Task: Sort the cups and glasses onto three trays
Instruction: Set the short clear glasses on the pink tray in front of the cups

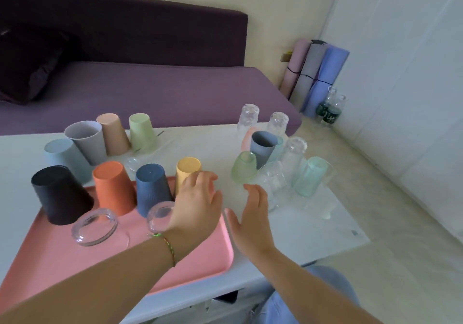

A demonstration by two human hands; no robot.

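Note:
A pink tray [195, 271] lies at the table's near left. On it stand upside-down cups: black [60, 196], orange [112, 188], dark blue [151, 188] and yellow [186, 171], plus two clear glasses [95, 226] [159, 214]. My left hand [198, 203] hovers open over the tray's right end, just in front of the yellow cup. My right hand [253, 218] is open above the bare table, near a cluster with a green glass [244, 167], a mint glass [312, 176], a grey-blue cup [263, 146] and several clear glasses [273, 181].
Behind the tray stand light blue [65, 158], grey [86, 139], beige [112, 133] and pale green [141, 132] cups. A purple sofa [150, 91] runs behind the white table [300, 233]. Rolled mats [313, 73] and two bottles [330, 109] stand in the far corner.

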